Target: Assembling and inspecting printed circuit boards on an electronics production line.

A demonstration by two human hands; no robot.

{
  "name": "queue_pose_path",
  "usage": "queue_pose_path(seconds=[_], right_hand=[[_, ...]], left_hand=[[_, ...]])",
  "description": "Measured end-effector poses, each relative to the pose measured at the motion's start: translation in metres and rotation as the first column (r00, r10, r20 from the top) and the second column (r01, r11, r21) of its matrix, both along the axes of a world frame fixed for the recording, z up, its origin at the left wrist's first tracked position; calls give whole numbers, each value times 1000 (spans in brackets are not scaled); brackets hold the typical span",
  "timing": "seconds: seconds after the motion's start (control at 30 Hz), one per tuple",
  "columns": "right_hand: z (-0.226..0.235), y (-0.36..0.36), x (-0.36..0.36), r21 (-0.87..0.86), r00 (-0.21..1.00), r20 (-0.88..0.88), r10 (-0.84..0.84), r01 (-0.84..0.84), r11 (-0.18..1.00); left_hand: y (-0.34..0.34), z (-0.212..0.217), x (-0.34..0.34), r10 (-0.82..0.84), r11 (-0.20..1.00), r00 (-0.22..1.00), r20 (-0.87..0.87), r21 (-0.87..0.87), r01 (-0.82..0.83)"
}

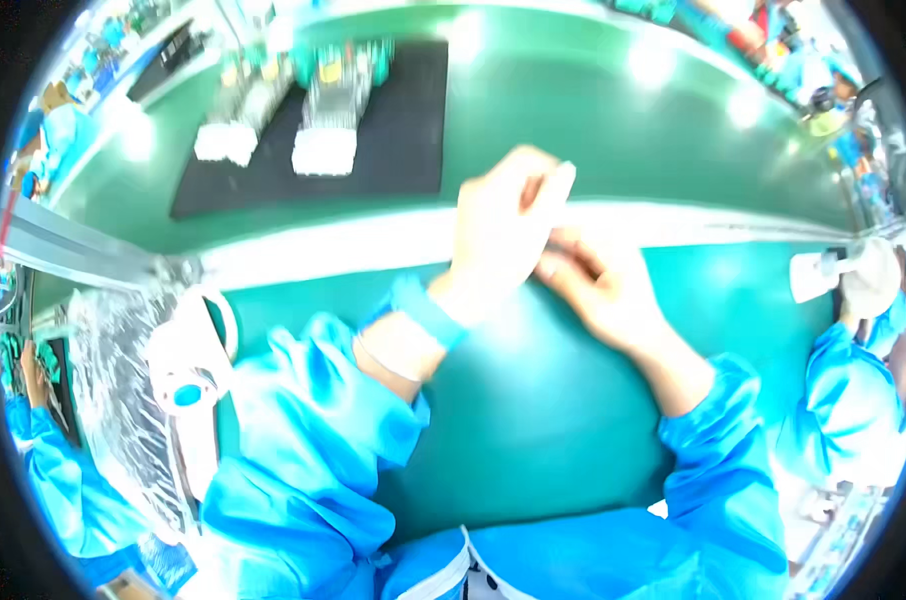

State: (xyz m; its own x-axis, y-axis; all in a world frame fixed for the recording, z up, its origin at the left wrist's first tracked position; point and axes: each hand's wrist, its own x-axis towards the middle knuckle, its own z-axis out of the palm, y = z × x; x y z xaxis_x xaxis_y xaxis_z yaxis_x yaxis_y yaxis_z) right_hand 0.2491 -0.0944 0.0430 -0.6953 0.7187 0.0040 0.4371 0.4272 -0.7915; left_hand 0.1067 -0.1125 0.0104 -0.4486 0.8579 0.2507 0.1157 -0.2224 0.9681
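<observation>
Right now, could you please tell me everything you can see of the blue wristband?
The wristband is a bright blue strap, perhaps fabric or elastic, worn slantwise on the wrist between the left hand and the blue sleeve. A blue piece juts out at its left; blur hides whether that is a fastening. Its underside is out of sight. The right hand does not touch it.

Long white strip (333,248), running crosswise between green surfaces (613,150), middle partly hidden.

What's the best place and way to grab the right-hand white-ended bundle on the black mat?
Probably grip the bundle by its near white end, coming from your side: that blocky end faces you, with black mat showing in front.
</observation>
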Motion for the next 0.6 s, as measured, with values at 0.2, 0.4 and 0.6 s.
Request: queue_pose_path(seconds=[0.2, 0.4, 0.6], right_hand=[[-22, 111, -68, 95, 971, -232, 63, -42, 995], [-35, 117, -86, -6, 974, -224, 37, -40, 999], [-29, 126, -96, -50, 973, -223, 57, -70, 996]], left_hand=[[103, 6, -72, 55, 997, 993, -107, 66, -49], [114, -19, -89, 9, 999, 998, -57, 31, -8], [117, -8, -100, 107, 993, 977, -187, 73, -94]])
